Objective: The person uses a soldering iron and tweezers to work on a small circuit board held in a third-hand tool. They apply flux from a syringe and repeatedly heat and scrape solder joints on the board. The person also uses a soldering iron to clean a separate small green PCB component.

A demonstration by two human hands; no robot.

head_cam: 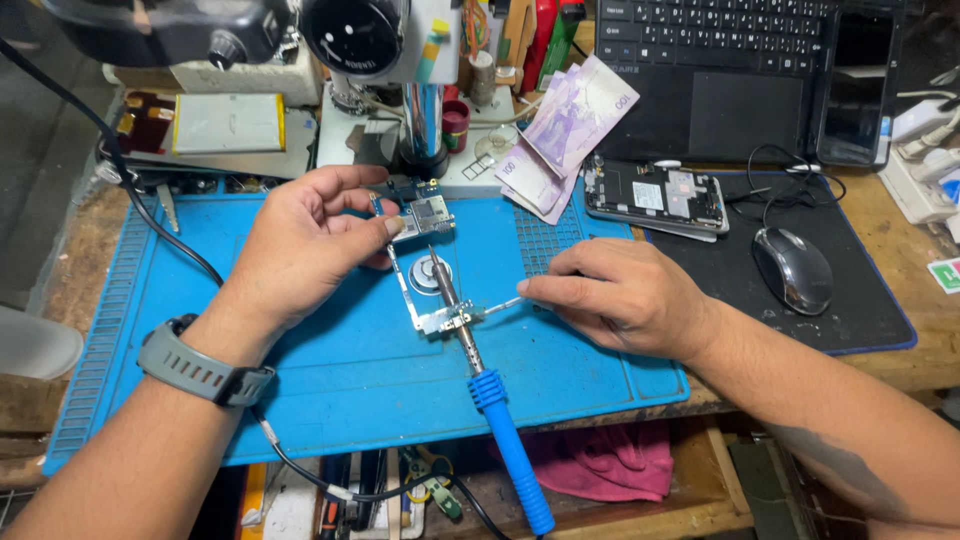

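Left hand (300, 245) sits at abt 9 o'clock of mat centre, thumb + forefinger pinched shut on the upper end of a small phone circuit board (422, 218), which rests on the blue work mat (330, 380) just below the microscope stand (425, 120) at 12 o'clock. Board runs down into a thin L-shaped metal frame (425, 310) w/ a round coin-like part (432, 273) inside it. Right hand (620, 295), at 3 o'clock of the board, is curled closed around fine tweezers (500, 305); tips point toward 9 o'clock and touch the frame's lower corner. A blue-handled soldering iron (500, 420) lies diagonally, handle toward 6 o'clock, metal tip across the frame, nobody holding it. Judgement: board looks v. light, stiff but thin, so prob. brittle if flexed; tiny parts + shields on top are fragile, so best held by bare edges only, as the left hand does, not on the component face. Frame seems springy, easy to bend; grip near a corner w/ tweezers. Iron's metal end may be hot, take by handle only. Round about: opened phone (655, 195) at 2 o'clock, banknotes (575, 120) at 1 o'clock, laptop (730, 60), mouse (792, 268) on black pad, grey wristwatch (200, 365) on left wrist, pink cloth (610, 465) at 5 o'clock.
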